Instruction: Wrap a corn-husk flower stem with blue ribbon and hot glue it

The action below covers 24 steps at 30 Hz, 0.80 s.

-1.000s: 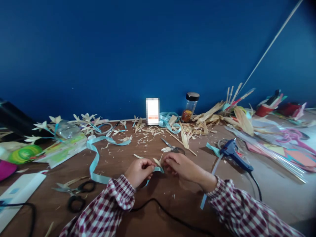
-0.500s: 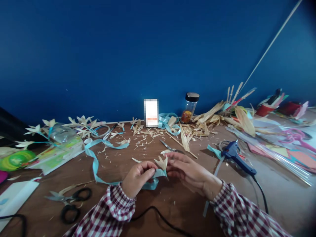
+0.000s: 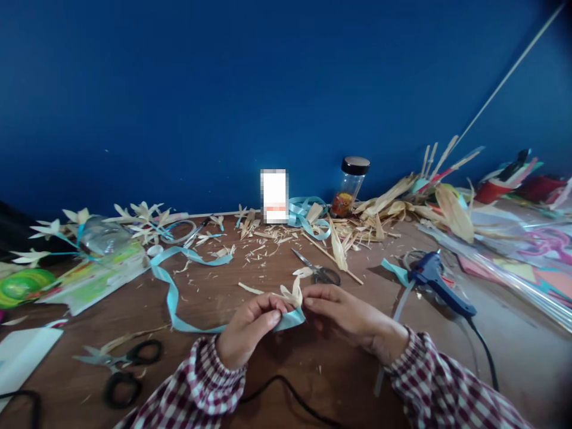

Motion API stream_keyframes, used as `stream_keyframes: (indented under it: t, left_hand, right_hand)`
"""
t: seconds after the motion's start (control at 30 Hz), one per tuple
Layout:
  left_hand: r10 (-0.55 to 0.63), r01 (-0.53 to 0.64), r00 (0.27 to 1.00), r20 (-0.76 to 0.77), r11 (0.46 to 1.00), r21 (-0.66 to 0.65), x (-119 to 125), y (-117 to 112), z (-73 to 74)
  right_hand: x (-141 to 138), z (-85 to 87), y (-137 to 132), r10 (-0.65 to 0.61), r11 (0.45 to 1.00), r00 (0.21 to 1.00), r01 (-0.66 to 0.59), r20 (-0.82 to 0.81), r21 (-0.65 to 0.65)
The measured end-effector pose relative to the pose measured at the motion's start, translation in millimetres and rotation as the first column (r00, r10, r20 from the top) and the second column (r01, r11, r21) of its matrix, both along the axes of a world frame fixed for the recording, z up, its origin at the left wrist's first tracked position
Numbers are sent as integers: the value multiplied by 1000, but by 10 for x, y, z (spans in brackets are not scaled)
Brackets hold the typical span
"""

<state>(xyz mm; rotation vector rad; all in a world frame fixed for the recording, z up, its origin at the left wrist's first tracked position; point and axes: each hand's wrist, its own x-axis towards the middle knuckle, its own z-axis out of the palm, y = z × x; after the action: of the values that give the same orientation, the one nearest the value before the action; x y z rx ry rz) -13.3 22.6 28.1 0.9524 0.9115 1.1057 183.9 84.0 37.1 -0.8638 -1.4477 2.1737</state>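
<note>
My left hand (image 3: pixel 248 328) and my right hand (image 3: pixel 346 316) meet low over the brown table (image 3: pixel 214 357). Between their fingertips they pinch a small straw-coloured husk flower (image 3: pixel 292 294) together with the end of a light blue ribbon (image 3: pixel 179 301). The ribbon runs from my left hand's fingers leftward in a long loop across the table. Both hands are closed in a pinch, knuckles up, with checked red and white sleeves behind them.
Black-handled scissors (image 3: pixel 127 366) lie at the front left, small scissors (image 3: pixel 319 272) just beyond my hands, a blue glue gun (image 3: pixel 440 283) with its cord at the right. A jar (image 3: pixel 351 187), husk scraps, finished husk flowers (image 3: pixel 134 217) and coloured paper line the blue wall.
The husk flower has come up from between my fingers and now stands above them. The ribbon end has been drawn tighter at my hands. The camera has shifted slightly.
</note>
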Motion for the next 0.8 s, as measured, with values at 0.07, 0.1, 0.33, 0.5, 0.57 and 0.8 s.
stream_keyframes:
  t: [0.07, 0.1, 0.33, 0.5, 0.57, 0.8]
  left_hand:
    - [-19, 20, 998, -58, 1000, 5, -5, -3, -31]
    - [-28, 29, 995, -91, 1000, 9, -4, -3, -36]
    - [-125, 111, 960, -252, 991, -70, 53, -15, 56]
    - [-139, 94, 947, -289, 982, -162, 66, -38, 97]
    - [-147, 96, 947, -287, 978, -186, 65, -42, 96]
    - [-183, 143, 949, -256, 975, -168, 53, -47, 6]
  right_hand:
    - [24, 10, 18, 18, 1000, 1000, -18, -12, -11]
    - [34, 23, 23, 22, 1000, 999, -23, -25, -20]
    - [48, 51, 21, 122, 992, 990, -124, -70, -21]
    - [48, -2, 15, 104, 993, 991, -109, -86, -55]
    - [45, 9, 12, 110, 991, 990, -115, -85, -62]
    - [47, 27, 15, 114, 983, 989, -125, -92, -133]
